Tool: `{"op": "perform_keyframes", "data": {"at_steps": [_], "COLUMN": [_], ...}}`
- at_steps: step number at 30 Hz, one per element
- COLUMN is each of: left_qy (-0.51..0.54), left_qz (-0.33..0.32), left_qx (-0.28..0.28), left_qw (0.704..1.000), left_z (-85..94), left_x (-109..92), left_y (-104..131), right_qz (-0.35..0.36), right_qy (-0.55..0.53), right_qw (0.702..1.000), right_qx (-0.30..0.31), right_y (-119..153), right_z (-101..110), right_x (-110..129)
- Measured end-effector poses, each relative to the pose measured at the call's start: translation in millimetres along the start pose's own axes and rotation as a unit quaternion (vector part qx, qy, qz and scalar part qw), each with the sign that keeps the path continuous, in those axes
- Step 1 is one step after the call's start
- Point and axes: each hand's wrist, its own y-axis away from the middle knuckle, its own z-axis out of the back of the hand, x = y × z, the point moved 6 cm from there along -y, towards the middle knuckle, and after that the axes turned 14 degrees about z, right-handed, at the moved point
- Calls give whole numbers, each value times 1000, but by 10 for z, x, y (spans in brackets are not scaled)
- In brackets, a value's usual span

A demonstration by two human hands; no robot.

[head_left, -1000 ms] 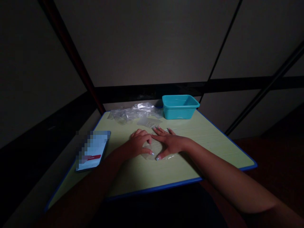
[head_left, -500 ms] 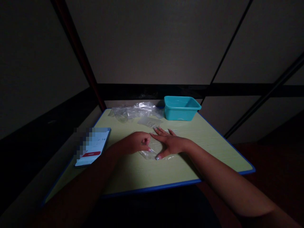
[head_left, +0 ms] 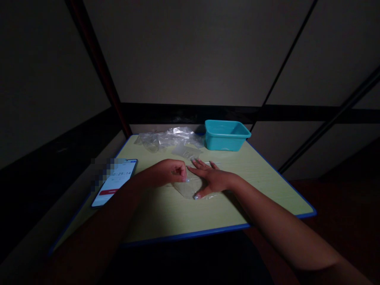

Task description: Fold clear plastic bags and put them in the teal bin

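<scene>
A clear plastic bag [head_left: 187, 190] lies flat on the table under my hands. My right hand [head_left: 212, 180] rests palm down on it with the fingers spread, holding nothing. At the bag's left side my left hand [head_left: 172, 172] is closed, thumb against curled fingers, apparently pinching the plastic there. The fingertips hide just how much film is gripped. Part of the bag is covered by my right palm, and a strip of its top edge shows past the fingers.
A turquoise basket [head_left: 227, 141] stands at the back right of the table [head_left: 252, 194]. Crumpled clear plastic [head_left: 166, 139] lies at the back left, with a small flat translucent packet [head_left: 186, 151] before it. A phone [head_left: 117, 182] showing a timer lies by my left forearm.
My left hand has moved slightly up and to the left, its fingers curled tighter around the thumb. My right hand stays spread in the same place on the bag.
</scene>
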Motion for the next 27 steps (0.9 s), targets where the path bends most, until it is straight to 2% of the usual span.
{"op": "perform_keyframes", "data": {"at_steps": [3,5,11,16,18,20,22,25,27], "left_qy": [84,96,45,-5,-4,8,-5,-126,-210], "left_qz": [16,32,93,139,132,110,70,-24,-77], "left_qx": [79,106,133,211,173,74,-51,-216,-251], "left_qw": [993,989,986,968,976,991,996,968,942], "left_z": [-97,-142,-181,-259,-220,-117,2,83,15], "left_x": [-5,17,137,171,150,125,103,37,10], "left_y": [12,11,40,130,95,21,-38,-43,-33], "right_qz": [1,1,1,8,12,14,11,-4,-23], "right_qy": [6,8,6,13,13,13,17,34,60], "right_qw": [1000,1000,1000,1000,1000,999,999,996,988], "right_qx": [-1,-3,-8,-13,-20,-26,-40,-84,-138], "right_y": [3,6,11,5,5,10,20,41,60], "right_z": [0,3,6,3,11,24,49,119,207], "right_x": [1,6,13,9,15,18,5,-65,-146]}}
